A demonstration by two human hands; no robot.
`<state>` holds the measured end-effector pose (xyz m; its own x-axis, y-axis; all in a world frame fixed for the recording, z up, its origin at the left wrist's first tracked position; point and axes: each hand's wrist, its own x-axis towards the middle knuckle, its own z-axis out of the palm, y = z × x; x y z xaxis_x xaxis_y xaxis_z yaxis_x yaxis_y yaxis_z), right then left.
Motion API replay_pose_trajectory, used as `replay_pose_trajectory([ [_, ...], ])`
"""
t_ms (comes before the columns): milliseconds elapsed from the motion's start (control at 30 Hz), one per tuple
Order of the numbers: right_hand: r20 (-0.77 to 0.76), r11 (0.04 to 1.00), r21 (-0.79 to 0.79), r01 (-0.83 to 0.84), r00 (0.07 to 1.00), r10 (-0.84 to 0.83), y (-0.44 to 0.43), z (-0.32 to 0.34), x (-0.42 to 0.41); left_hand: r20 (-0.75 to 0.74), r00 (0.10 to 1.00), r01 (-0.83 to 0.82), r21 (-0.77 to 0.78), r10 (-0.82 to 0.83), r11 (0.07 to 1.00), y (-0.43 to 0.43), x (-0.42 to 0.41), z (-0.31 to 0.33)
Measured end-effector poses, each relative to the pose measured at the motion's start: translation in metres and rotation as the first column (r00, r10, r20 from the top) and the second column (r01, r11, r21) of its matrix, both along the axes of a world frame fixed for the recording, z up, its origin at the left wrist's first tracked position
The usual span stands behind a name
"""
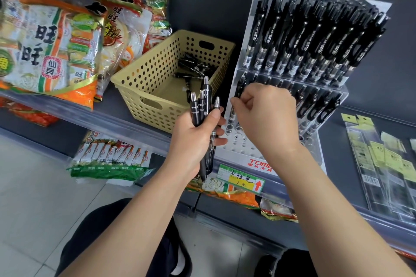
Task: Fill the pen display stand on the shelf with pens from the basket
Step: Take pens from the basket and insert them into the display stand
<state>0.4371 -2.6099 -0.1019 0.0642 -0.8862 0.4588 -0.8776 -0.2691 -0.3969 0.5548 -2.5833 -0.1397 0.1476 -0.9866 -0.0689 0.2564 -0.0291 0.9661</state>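
Left hand: the left hand (191, 135) grips a loose bundle of pens (198, 110) upright, its fingers (220, 141) wrapped round the barrels, in front of the basket.
Right hand: the right hand (265, 117) is at the left end of the stand's middle row, fingers (242, 105) curled and seemingly pinching one pen (239, 89) there; the grip is partly hidden.
Stand: the clear display stand (238, 146) sits on the shelf (117, 99) just right of the basket, with the top row packed, the middle row partly filled, and open holes in the bottom row.
Risk, bundle: the bundle is held by one hand only, so a pen could slide out and drop to the floor.
Risk, seating: a pen that goes in tilted could miss its hole or knock its neighbour.
Risk, stand: pushing hard could nudge the light stand along the shelf.
Count, hands: two.
Count, stand: one, with three rows.
Count, basket: one yellow basket (144, 67).
Count, pens in the bundle: four tops show, and there may be more behind.
Count, pens in basket: a few loose pens (191, 67), too tangled to count.
Count, top row: I cannot count them exactly.
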Motion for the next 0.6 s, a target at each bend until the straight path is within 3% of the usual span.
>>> replay_pose_trajectory([
  [300,0.163,0.984,0.170,-0.047,0.986,0.018,0.001,0.008,-0.015,-0.016,1.000,0.013,0.004,-0.013,1.000,-0.001,-0.004,0.000],
  [467,0.520,0.826,0.420,-0.377,0.846,0.121,0.009,0.025,-0.026,-0.177,0.980,0.090,-0.033,-0.094,0.995,0.002,-0.005,0.005],
  [600,0.598,0.790,0.385,-0.477,0.781,0.180,0.013,0.024,-0.027,-0.220,0.972,0.082,-0.039,-0.088,0.996,0.003,-0.007,0.006],
])
